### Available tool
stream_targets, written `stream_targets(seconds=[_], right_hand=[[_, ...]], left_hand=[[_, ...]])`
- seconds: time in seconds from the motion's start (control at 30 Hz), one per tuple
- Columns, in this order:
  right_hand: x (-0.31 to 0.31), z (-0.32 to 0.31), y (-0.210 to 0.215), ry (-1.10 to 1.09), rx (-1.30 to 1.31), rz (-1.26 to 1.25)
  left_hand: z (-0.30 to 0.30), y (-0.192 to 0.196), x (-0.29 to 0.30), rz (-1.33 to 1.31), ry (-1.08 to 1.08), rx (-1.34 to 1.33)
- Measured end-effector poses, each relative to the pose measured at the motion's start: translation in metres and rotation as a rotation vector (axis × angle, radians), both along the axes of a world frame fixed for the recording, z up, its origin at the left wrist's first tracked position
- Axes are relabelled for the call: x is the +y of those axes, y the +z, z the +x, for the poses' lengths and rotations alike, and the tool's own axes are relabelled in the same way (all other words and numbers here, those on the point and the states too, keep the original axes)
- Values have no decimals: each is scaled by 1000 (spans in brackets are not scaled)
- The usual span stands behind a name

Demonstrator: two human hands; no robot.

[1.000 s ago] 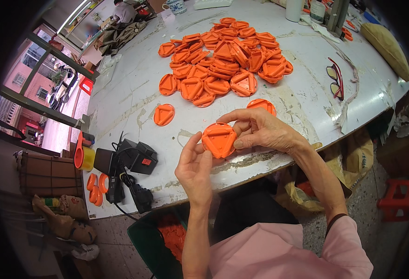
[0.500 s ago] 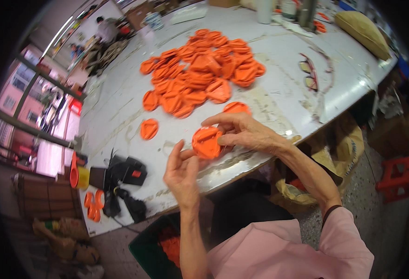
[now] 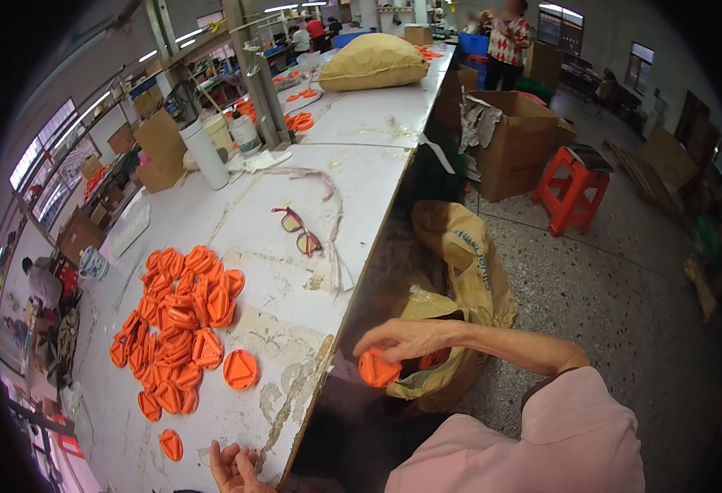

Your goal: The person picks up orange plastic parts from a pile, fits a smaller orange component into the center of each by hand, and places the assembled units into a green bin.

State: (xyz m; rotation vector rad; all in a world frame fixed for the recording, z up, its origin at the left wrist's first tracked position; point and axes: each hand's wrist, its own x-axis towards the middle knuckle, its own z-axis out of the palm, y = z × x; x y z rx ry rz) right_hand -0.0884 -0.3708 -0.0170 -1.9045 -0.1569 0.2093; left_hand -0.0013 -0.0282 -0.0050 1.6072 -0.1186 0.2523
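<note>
The right hand (image 3: 410,338) pinches one orange plastic disc (image 3: 377,368) just over the open mouth of the yellow sack (image 3: 459,271) beside the table (image 3: 361,189); the left hand (image 3: 234,468), loosely open, rests empty at the table edge, near the heap of orange discs (image 3: 184,324).

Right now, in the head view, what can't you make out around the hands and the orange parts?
- Left hand: cut off by the lower edge; only fingers show, so any grip is unclear.
- Orange disc in the right hand: fingers cover its top, so its far side is hidden.
- Yellow sack beside the table: its folds hide the contents.
- Pile of orange discs: overlapping, so uncountable.
</note>
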Motion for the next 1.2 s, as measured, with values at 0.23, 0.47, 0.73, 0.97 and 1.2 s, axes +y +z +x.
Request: stream_targets(seconds=[0.23, 0.47, 0.73, 0.97, 1.2], right_hand=[[-8, -15, -45, -149, 126, -78], [-9, -24, -68, -245, 217, -154], [-11, -33, -73, -319, 230, -226], [-31, -33, -112, -382, 138, -284], [-54, -35, -154, -461, 77, -443]], left_hand=[[2, -3, 8, -84, -81, -1], [2, -7, 8, -64, -94, -28], [2, -10, 7, -101, -106, -26], [0, -11, 11, -49, -115, -65], [-5, -9, 11, -73, -86, -37]])
